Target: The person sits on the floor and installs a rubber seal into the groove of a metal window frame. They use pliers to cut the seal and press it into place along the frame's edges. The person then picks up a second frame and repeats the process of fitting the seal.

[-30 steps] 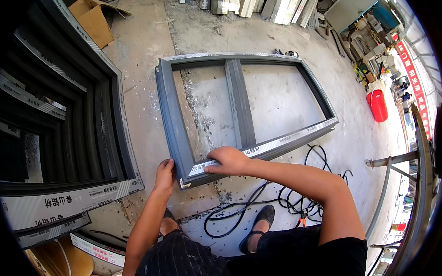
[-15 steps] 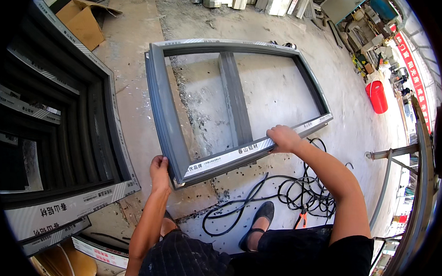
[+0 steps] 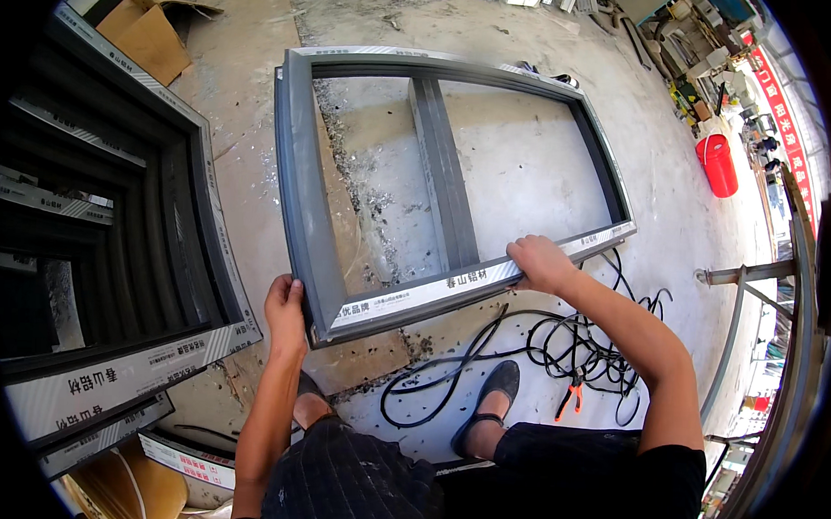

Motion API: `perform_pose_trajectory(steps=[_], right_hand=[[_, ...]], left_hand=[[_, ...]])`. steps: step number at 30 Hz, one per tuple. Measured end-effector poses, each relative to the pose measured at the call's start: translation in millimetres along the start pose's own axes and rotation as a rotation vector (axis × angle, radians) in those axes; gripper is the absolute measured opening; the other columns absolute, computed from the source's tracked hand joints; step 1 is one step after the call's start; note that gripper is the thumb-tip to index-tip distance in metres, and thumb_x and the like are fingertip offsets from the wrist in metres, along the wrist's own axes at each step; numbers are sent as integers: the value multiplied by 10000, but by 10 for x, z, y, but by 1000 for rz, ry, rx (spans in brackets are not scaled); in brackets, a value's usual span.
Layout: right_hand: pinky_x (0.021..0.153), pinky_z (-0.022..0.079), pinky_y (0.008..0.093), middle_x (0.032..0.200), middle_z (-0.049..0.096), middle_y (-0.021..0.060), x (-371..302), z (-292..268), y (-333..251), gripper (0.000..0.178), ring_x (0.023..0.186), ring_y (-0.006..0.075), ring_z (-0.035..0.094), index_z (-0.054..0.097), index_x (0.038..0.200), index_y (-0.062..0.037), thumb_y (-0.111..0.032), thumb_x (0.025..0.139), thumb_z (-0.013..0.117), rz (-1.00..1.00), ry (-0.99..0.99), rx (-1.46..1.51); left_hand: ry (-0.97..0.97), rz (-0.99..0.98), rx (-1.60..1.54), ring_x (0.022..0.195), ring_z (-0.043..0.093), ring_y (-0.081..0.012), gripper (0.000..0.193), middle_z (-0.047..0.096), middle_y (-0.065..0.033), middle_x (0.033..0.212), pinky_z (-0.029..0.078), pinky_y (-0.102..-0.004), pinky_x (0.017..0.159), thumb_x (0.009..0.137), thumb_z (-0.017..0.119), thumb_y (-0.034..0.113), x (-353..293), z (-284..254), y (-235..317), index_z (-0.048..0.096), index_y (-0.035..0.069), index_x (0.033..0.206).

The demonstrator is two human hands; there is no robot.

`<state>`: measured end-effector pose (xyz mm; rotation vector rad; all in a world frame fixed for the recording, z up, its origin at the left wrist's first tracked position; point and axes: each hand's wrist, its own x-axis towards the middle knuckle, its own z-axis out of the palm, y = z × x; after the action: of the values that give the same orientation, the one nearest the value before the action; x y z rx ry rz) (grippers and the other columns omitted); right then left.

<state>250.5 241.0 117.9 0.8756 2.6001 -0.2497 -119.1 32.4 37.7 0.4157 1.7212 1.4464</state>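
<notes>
A dark grey metal window frame [image 3: 443, 183], roughly rectangular and split by a flat crossbar [image 3: 435, 150], is held with gritty concrete floor [image 3: 537, 172] showing through its openings. The left hand [image 3: 286, 310] grips the frame's near left corner; the right hand [image 3: 539, 262] curls over its film-covered near rail, right of the crossbar. Left of the frame are similar stacked frames [image 3: 160, 241]; on its near side lie looping black cable [image 3: 568, 356] and orange-handled pliers [image 3: 576, 384]; to its right, a smooth red bucket [image 3: 718, 168].
</notes>
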Motion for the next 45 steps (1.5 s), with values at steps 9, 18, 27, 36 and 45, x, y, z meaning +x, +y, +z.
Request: perform_pose_trajectory(steps=[9,18,27,36,45], right_hand=[[781,477,411,867,614,122,-3,1,9,449,888,310,589,560,906,-59,-351,647,782,44,-78,-46],[792,493,416,908,624,121,136,-84,-19,472,917,313,593,569,926,-62,-358,636,796,123,-60,-18],[793,488,398,960,601,91,65,-69,-81,450,960,275,568,587,968,-75,-291,630,793,161,-38,-133],[771,483,426,874,602,117,-942,-328,-408,195,892,317,584,632,854,-74,-229,740,667,36,-32,118],[526,465,310,603,591,97,-897,1698,-561,392,532,200,577,611,725,-3,-383,801,665,793,-294,1255]], left_hand=[[-45,-48,77,672,453,-75,97,536,18,767,363,-230,606,937,512,124,151,-21,-169,565,45,919],[-80,-11,30,691,491,-82,121,557,11,774,404,-229,644,943,508,138,440,24,-142,559,31,920],[-170,-189,-35,694,520,-76,173,563,12,799,448,-235,631,948,518,248,359,2,-51,556,85,990],[-372,-390,299,778,626,-156,344,645,-63,852,496,-295,674,952,488,387,-35,-465,109,577,60,1010],[-1323,-289,894,808,650,-178,427,664,-102,874,510,-296,747,965,475,374,-830,39,835,601,-30,1023]])
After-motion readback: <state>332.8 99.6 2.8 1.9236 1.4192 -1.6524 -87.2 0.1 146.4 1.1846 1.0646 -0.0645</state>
